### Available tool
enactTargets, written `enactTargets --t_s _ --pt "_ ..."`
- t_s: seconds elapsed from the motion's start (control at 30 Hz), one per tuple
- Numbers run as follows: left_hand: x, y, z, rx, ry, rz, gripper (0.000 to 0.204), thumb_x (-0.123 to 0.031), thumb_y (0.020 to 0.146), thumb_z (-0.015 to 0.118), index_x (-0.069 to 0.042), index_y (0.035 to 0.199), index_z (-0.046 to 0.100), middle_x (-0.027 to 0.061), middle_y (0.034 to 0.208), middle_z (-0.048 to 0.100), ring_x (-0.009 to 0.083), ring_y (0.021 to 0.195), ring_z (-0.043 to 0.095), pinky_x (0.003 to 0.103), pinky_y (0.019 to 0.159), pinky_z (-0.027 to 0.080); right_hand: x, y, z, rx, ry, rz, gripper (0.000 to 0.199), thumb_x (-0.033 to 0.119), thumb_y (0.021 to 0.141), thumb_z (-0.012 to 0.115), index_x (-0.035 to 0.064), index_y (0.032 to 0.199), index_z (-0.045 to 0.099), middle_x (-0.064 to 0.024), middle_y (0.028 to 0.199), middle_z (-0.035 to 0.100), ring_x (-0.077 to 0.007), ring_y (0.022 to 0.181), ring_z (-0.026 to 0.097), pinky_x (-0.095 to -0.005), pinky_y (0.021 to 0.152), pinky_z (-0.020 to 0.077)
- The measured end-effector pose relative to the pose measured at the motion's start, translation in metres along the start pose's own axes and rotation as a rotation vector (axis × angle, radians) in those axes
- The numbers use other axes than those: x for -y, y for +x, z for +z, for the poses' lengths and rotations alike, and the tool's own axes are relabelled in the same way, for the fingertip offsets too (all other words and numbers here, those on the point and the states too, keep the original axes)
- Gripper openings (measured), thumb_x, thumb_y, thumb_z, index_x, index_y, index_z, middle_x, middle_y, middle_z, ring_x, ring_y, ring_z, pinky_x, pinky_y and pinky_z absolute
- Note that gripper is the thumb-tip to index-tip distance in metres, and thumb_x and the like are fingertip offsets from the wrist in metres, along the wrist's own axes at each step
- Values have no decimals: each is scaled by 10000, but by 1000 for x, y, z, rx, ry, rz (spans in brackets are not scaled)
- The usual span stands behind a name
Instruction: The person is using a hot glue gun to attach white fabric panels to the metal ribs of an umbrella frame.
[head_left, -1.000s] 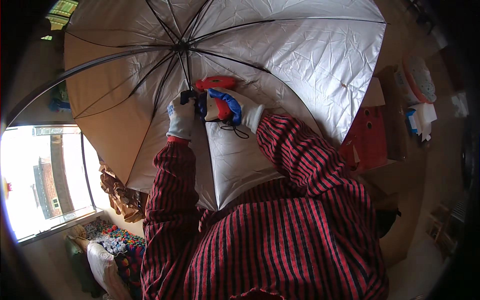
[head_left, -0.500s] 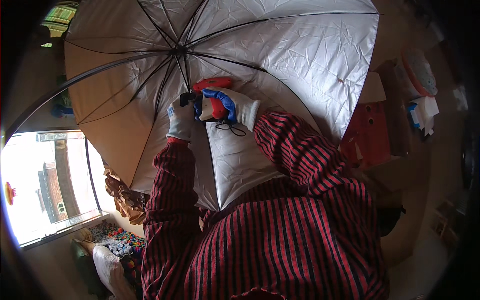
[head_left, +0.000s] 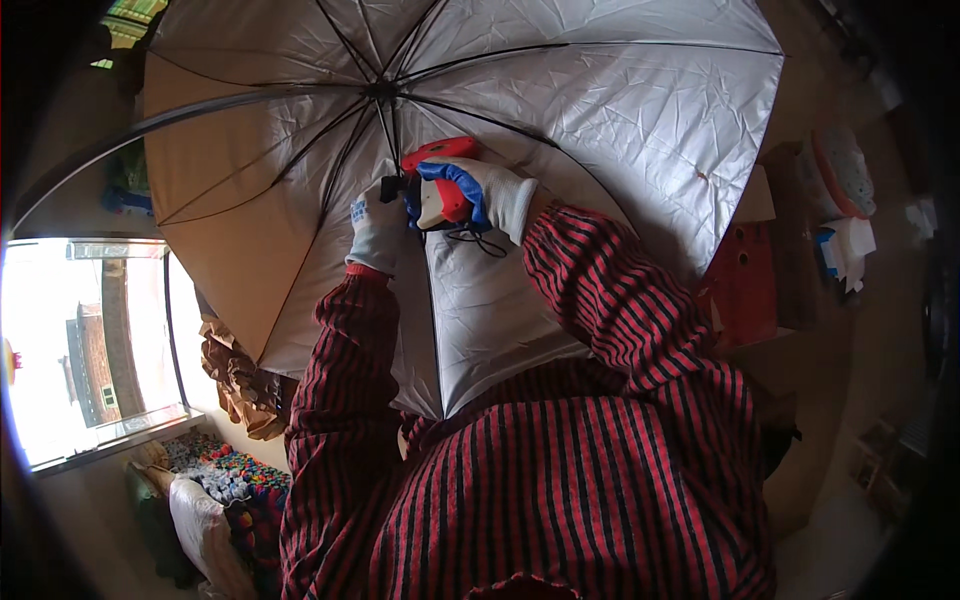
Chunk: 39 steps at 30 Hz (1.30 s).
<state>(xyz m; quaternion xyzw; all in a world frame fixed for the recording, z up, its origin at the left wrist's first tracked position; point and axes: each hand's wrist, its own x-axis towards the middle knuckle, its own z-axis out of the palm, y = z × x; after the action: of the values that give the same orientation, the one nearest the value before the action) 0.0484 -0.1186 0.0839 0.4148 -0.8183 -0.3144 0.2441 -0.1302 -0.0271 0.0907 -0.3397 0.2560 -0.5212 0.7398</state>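
An open umbrella [head_left: 640, 120] with a silvery inside fills the upper middle. Its dark ribs meet at a black hub [head_left: 380, 92]. My right hand [head_left: 490, 190], in a white glove with blue on it, is closed on a red and white handheld tool [head_left: 452, 204]. A black cord loop [head_left: 483, 241] dangles below the tool. Beside it, my gloved left hand [head_left: 377, 225] is closed, with a small black piece [head_left: 391, 188] at its fingertips; what exactly it grips is hidden. Both hands are in front of the lining, below the hub.
A thick dark curved bar [head_left: 150, 150] runs from the hub to the left edge. At left is a bright window [head_left: 85, 340], with crumpled brown paper [head_left: 240, 385] and a colourful textile heap [head_left: 235, 475] near it. A red box [head_left: 745, 290] and a round tub [head_left: 840, 175] stand at right.
The umbrella and both hands have shifted slightly to the right in the picture. My right hand keeps hold of the tool, and my left hand remains closed beside it.
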Motion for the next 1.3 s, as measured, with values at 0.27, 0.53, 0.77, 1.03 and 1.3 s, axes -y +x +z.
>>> enactTargets --t_s 0.27,0.53,0.77,1.03,1.3 --pt "-2 -2 6 -56 56 -47 241 -249 793 612 -28 872 669 194 786 657 342 747 646 401 645 479 0 -6 11 -195 38 83 303 354 870 600 99 1033 589 -38 898 642 -155 810 621 -314 690 512" --pt "-48 -15 5 -108 273 -82 218 -240 791 599 -42 879 624 182 821 654 355 790 628 431 687 484 0 -5 11 -319 -317 -19 227 242 875 597 68 1019 577 -34 811 609 -117 722 592 -277 691 493" --pt "-27 -13 15 -284 291 30 177 -216 796 599 -63 885 600 191 815 636 394 795 603 462 688 474 -12 -39 4 -267 406 100 284 229 901 574 35 1107 555 -71 889 623 -189 742 610 -341 687 515" --pt "-1 78 -88 -293 688 89 197 -186 820 537 -58 967 565 208 930 628 377 869 601 457 752 485 -9 -28 22 70 435 52 340 173 897 575 -10 1178 516 -143 987 640 -291 871 650 -403 763 548" --pt "6 58 -91 -380 562 -30 469 -211 786 605 -77 1220 488 227 1188 498 392 989 573 451 821 485 -22 -17 2 -372 -19 -140 298 167 872 604 6 1120 564 -100 958 640 -221 844 640 -336 757 527"
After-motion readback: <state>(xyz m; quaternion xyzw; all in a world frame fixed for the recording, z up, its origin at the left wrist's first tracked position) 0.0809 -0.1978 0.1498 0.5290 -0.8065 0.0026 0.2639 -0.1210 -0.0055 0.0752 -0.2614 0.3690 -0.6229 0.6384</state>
